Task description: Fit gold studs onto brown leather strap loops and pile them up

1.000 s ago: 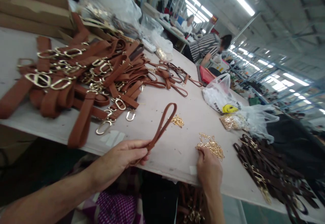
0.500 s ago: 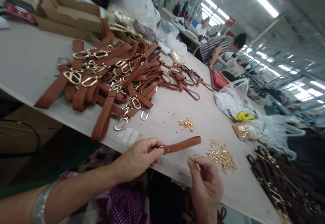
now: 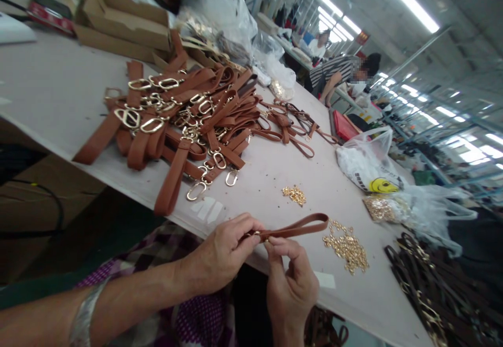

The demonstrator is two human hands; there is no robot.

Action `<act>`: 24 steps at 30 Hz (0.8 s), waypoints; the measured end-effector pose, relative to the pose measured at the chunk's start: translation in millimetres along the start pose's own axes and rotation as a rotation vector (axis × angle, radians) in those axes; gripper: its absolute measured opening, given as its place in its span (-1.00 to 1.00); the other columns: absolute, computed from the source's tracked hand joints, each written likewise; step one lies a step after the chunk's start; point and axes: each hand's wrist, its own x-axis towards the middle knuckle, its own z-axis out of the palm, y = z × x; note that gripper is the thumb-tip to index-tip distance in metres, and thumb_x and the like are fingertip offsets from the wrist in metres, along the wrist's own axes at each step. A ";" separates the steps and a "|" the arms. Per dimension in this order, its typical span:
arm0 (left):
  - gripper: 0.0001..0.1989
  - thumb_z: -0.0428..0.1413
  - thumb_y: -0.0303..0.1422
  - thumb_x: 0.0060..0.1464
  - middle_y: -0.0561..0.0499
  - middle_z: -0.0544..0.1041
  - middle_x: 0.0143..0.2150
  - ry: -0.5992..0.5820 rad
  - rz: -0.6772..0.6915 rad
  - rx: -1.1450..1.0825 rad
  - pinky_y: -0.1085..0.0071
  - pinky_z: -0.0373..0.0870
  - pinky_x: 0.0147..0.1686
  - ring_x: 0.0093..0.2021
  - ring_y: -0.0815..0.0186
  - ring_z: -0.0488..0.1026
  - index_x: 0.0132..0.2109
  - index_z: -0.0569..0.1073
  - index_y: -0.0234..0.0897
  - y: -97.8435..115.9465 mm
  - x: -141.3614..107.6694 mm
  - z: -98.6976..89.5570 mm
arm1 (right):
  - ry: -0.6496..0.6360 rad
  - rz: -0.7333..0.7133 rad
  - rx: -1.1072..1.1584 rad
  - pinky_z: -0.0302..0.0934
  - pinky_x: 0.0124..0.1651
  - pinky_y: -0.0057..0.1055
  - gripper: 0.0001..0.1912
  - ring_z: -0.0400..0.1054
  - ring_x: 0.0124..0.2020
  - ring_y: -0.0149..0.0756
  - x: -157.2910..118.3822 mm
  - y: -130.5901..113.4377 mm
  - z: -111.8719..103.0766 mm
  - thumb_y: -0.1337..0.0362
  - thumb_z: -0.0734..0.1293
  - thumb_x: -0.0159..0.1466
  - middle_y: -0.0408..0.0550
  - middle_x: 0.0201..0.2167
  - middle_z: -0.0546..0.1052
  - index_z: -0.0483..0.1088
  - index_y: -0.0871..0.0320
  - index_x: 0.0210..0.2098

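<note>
My left hand [image 3: 230,247] is closed on the end of a brown leather wrist strap [image 3: 298,227], pinching it by its metal ring. The strap's loop points right, over the table edge. Just below that end, the thumb and forefinger of my right hand [image 3: 291,279] are pressed together against the strap. They pinch a small gold metal piece, mostly hidden by the fingertips. Right of the loop lies a spread of small gold fittings [image 3: 348,247]. A smaller heap of gold pieces [image 3: 294,195] sits farther back.
Brown straps with gold clasps [image 3: 188,111] are piled at the left, before a cardboard box [image 3: 126,24]. Dark straps [image 3: 436,289] lie at the right, near a plastic bag [image 3: 365,161] and a bag of gold parts [image 3: 379,208]. A person in stripes [image 3: 334,74] leans over farther back.
My right hand has moved left, from beside the strap up against its ringed end. The strap has turned, so its loop now shows edge-on and open. The view has shifted slightly.
</note>
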 end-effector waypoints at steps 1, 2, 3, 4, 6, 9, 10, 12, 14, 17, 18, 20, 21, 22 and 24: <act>-0.80 -0.06 -0.44 0.26 0.01 0.45 -0.25 0.010 0.017 0.012 0.40 0.29 -0.19 -0.21 0.29 0.40 -0.15 0.47 -0.27 -0.6 -0.9 0.6 | 0.004 -0.009 -0.009 0.32 -0.13 -0.43 -0.89 0.50 -0.21 -0.33 -0.6 -1.0 0.3 0.37 0.35 0.28 -0.17 -0.28 0.60 0.43 0.03 -0.36; -0.79 -0.06 -0.45 0.27 0.01 0.44 -0.25 0.017 0.032 0.021 0.40 0.29 -0.19 -0.21 0.30 0.40 -0.15 0.47 -0.28 -1.0 -1.8 1.1 | 0.004 -0.009 -0.012 0.32 -0.13 -0.43 -0.89 0.50 -0.21 -0.33 -1.2 -1.7 0.7 0.37 0.35 0.28 -0.17 -0.28 0.60 0.43 0.03 -0.36; -0.79 -0.07 -0.45 0.27 0.00 0.44 -0.24 0.019 0.048 0.031 0.40 0.29 -0.19 -0.21 0.30 0.40 -0.14 0.47 -0.28 -1.4 -2.6 1.5 | 0.002 -0.001 -0.010 0.32 -0.12 -0.43 -0.90 0.50 -0.21 -0.33 -1.7 -2.1 1.2 0.36 0.35 0.28 -0.17 -0.28 0.60 0.43 0.03 -0.36; -0.79 -0.07 -0.46 0.27 0.00 0.43 -0.24 0.018 0.062 0.039 0.40 0.29 -0.18 -0.20 0.30 0.40 -0.13 0.46 -0.28 -1.7 -3.4 1.7 | 0.002 0.017 -0.005 0.32 -0.12 -0.43 -0.90 0.50 -0.21 -0.33 -2.2 -2.5 1.6 0.35 0.35 0.28 -0.17 -0.28 0.60 0.43 0.04 -0.36; -0.78 -0.08 -0.46 0.28 -0.01 0.43 -0.24 0.014 0.090 0.051 0.39 0.30 -0.17 -0.20 0.29 0.40 -0.13 0.46 -0.28 -2.1 -4.4 2.1 | 0.020 0.075 0.020 0.32 -0.13 -0.41 -0.94 0.50 -0.22 -0.31 -2.6 -3.0 2.9 0.31 0.37 0.27 -0.14 -0.30 0.60 0.44 0.05 -0.35; -0.77 -0.09 -0.46 0.29 -0.02 0.42 -0.24 0.020 0.119 0.072 0.38 0.30 -0.17 -0.20 0.28 0.39 -0.12 0.46 -0.29 -3.1 -4.4 2.8 | 0.085 0.221 0.114 0.33 -0.15 -0.40 -0.90 0.47 -0.25 -0.31 -1.8 -3.2 6.3 0.25 0.43 0.22 -0.12 -0.32 0.57 0.43 0.09 -0.31; -0.77 -0.10 -0.46 0.29 -0.03 0.42 -0.24 0.021 0.124 0.080 0.38 0.30 -0.17 -0.20 0.28 0.39 -0.12 0.46 -0.29 -3.7 -4.1 3.0 | 0.102 0.277 0.162 0.34 -0.17 -0.39 -0.85 0.47 -0.27 -0.32 -1.1 -3.0 8.1 0.23 0.45 0.19 -0.12 -0.33 0.56 0.42 0.10 -0.29; -0.76 -0.10 -0.46 0.29 -0.04 0.43 -0.22 0.018 0.126 0.087 0.38 0.31 -0.16 -0.19 0.28 0.40 -0.10 0.47 -0.30 -4.7 -3.2 3.0 | 0.118 0.395 0.287 0.36 -0.20 -0.37 -0.73 0.48 -0.29 -0.31 0.9 -1.8 11.9 0.21 0.47 0.15 -0.12 -0.32 0.55 0.37 0.11 -0.22; -0.76 -0.09 -0.45 0.28 -0.04 0.45 -0.20 -0.005 0.112 0.076 0.40 0.32 -0.14 -0.16 0.28 0.41 -0.08 0.47 -0.30 -5.0 -2.5 2.2 | 0.103 0.502 0.447 0.39 -0.20 -0.33 -0.62 0.50 -0.29 -0.29 3.0 -1.0 15.1 0.19 0.49 0.12 -0.11 -0.29 0.56 0.30 0.10 -0.15; -0.80 0.00 -0.37 0.26 0.00 0.50 -0.18 -0.094 0.039 0.039 0.44 0.34 -0.15 -0.15 0.27 0.45 -0.06 0.49 -0.23 -3.7 -1.3 -0.6 | 0.089 0.586 0.604 0.40 -0.19 -0.30 -0.52 0.51 -0.27 -0.28 5.6 -4.9 15.4 0.21 0.49 0.11 -0.12 -0.27 0.58 0.21 0.07 -0.08; -0.81 0.04 -0.32 0.25 0.02 0.52 -0.18 -0.120 0.000 0.021 0.46 0.34 -0.17 -0.16 0.27 0.46 -0.07 0.50 -0.20 -3.8 -0.5 -1.6 | 0.091 0.590 0.612 0.39 -0.20 -0.31 -0.51 0.51 -0.29 -0.28 6.1 -7.7 14.4 0.23 0.48 0.10 -0.14 -0.30 0.58 0.20 0.07 -0.08; -0.81 0.09 -0.23 0.21 0.06 0.56 -0.21 -0.151 -0.085 -0.028 0.48 0.36 -0.20 -0.18 0.25 0.48 -0.12 0.52 -0.18 -6.6 2.5 -2.5 | 0.104 0.579 0.584 0.37 -0.24 -0.35 -0.53 0.49 -0.33 -0.29 6.4 -13.8 12.1 0.26 0.47 0.10 -0.18 -0.37 0.57 0.20 0.07 -0.09; -0.80 0.10 -0.19 0.20 0.09 0.57 -0.23 -0.145 -0.115 -0.059 0.49 0.36 -0.19 -0.17 0.24 0.49 -0.15 0.53 -0.17 -9.6 4.6 -2.1 | 0.114 0.573 0.566 0.36 -0.25 -0.35 -0.56 0.48 -0.33 -0.29 6.2 -16.2 11.3 0.28 0.46 0.10 -0.19 -0.37 0.57 0.21 0.07 -0.10; -0.79 0.11 -0.17 0.19 0.11 0.58 -0.24 -0.131 -0.128 -0.089 0.50 0.37 -0.18 -0.17 0.24 0.50 -0.17 0.53 -0.16 -13.3 6.8 -1.0 | 0.124 0.571 0.553 0.35 -0.24 -0.36 -0.59 0.47 -0.32 -0.30 5.7 -17.9 10.7 0.30 0.45 0.10 -0.19 -0.37 0.56 0.23 0.07 -0.12; -0.82 0.13 -0.18 0.15 0.19 0.60 -0.24 -0.107 -0.117 -0.123 0.52 0.37 -0.16 -0.15 0.25 0.51 -0.17 0.55 -0.11 -20.8 9.9 3.6 | 0.145 0.571 0.565 0.35 -0.22 -0.36 -0.62 0.47 -0.31 -0.29 3.5 -19.1 9.8 0.32 0.44 0.10 -0.18 -0.36 0.57 0.25 0.08 -0.14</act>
